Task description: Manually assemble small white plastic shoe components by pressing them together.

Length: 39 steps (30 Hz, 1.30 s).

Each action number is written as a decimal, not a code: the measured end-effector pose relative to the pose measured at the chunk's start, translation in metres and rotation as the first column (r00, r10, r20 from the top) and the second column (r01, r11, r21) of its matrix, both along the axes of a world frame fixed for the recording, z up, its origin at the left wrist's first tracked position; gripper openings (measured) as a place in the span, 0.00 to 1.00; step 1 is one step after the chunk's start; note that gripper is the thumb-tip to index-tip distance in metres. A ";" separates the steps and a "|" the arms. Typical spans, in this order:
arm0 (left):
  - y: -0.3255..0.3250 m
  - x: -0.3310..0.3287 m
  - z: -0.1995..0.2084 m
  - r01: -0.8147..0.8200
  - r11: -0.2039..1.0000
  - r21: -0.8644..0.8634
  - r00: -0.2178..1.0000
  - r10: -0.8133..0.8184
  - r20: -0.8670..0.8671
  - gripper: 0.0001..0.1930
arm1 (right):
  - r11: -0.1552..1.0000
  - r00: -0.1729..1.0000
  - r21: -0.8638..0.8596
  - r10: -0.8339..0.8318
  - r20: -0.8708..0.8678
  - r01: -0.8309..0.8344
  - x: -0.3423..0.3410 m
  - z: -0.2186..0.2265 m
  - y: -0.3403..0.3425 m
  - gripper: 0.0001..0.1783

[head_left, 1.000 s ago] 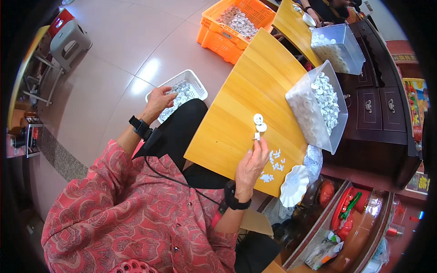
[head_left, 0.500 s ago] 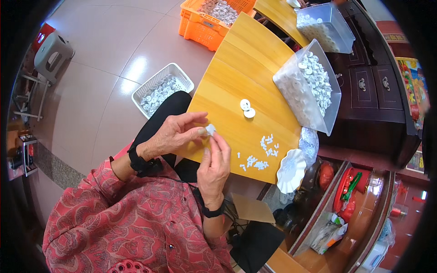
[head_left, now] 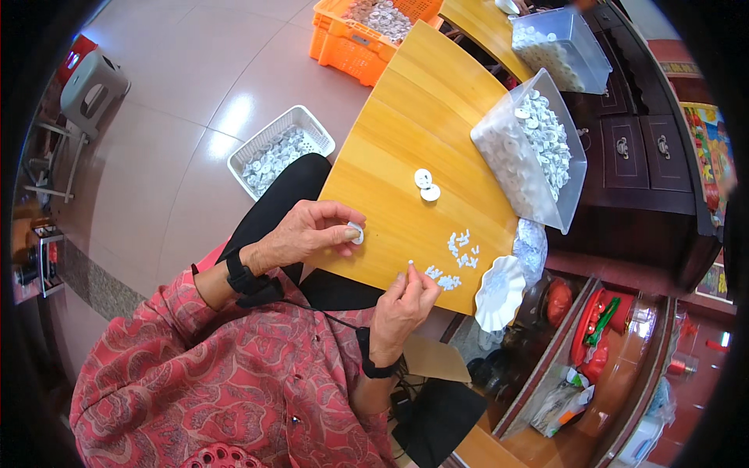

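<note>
Between thumb and fingers, my left hand holds a small round white plastic disc over the table's near left edge. My right hand is closed in a pinch, with a tiny white plastic peg at its fingertips. Just beyond those fingertips lies a cluster of small white pegs, and a looser group of pegs is scattered farther up. Two round white discs lie partly overlapping in the middle of the yellow wooden table.
A clear bin full of white discs stands at the table's right, with a scalloped white dish at the corner. On the floor are a white basket of white parts and an orange crate. Another clear bin stands at the back.
My right hand has left the disc and moved right, to a tiny peg that lay on the table. My left hand keeps the disc, barely shifted.
</note>
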<state>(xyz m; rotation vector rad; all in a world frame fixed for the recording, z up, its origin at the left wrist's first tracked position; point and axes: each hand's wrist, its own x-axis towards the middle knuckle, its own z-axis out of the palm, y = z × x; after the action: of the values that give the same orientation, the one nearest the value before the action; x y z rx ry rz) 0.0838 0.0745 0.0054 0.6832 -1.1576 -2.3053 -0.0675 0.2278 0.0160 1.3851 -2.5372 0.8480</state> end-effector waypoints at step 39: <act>-0.003 0.001 -0.002 0.030 0.999 -0.026 0.999 -0.029 0.026 0.13 | 0.949 0.940 0.096 0.311 -0.138 -0.300 0.022 -0.012 0.017 0.12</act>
<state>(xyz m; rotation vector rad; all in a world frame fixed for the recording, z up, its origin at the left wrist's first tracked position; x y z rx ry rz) 0.0848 0.0713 0.0033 0.6918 -1.2154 -2.3078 -0.0455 0.2452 0.0038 1.8259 -2.2954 0.6656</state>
